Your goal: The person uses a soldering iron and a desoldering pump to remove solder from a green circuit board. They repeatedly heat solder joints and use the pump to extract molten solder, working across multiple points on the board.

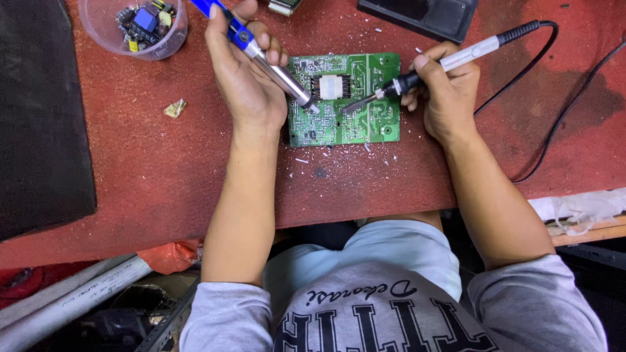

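While my left hand [244, 72] grips the desoldering pump [261, 55] and my right hand [447, 88] the soldering iron [417, 75], both fingers closed tight at frame centre, a slip could scorch the unclamped green circuit board [343, 99].

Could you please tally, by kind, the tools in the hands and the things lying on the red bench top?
Soldering iron, in right hand: 1
Desoldering pump, in left hand: 1
Green circuit board: 1
Clear plastic cup of loose components: 1
Black stand at top edge: 1
Black mat at left: 1
Total: 6
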